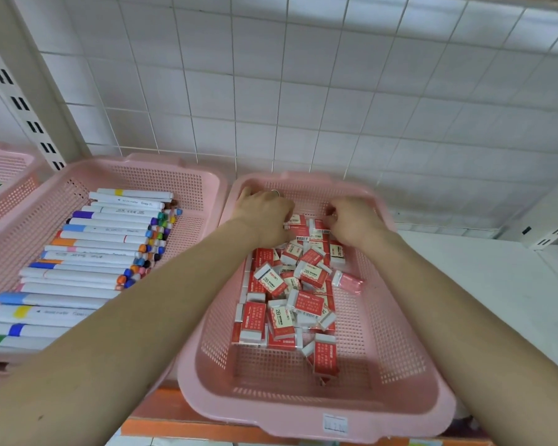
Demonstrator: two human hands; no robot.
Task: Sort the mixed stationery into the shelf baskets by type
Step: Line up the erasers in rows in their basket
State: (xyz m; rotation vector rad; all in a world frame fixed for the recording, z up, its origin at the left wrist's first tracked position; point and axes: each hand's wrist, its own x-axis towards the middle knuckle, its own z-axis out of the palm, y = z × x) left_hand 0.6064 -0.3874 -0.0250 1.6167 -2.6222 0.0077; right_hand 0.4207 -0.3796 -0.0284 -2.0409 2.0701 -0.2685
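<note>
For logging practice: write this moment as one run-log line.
left hand: on erasers, far end of basket | right hand: curled on erasers | markers: neighbouring basket

Pink plastic basket (409,410) (perforated) — glossy-wrapped erasers (281,284)

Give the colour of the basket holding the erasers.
The basket is pink, with mesh-perforated walls. The head view, the only one, shows it best.

Both hands deep in the pink basket (316,416), far end. L hand (264,214) lies flat, touching the erasers (284,300); R hand (351,222) curls onto some. Markers (94,252) fill the 2nd basket (149,162) just left.
</note>
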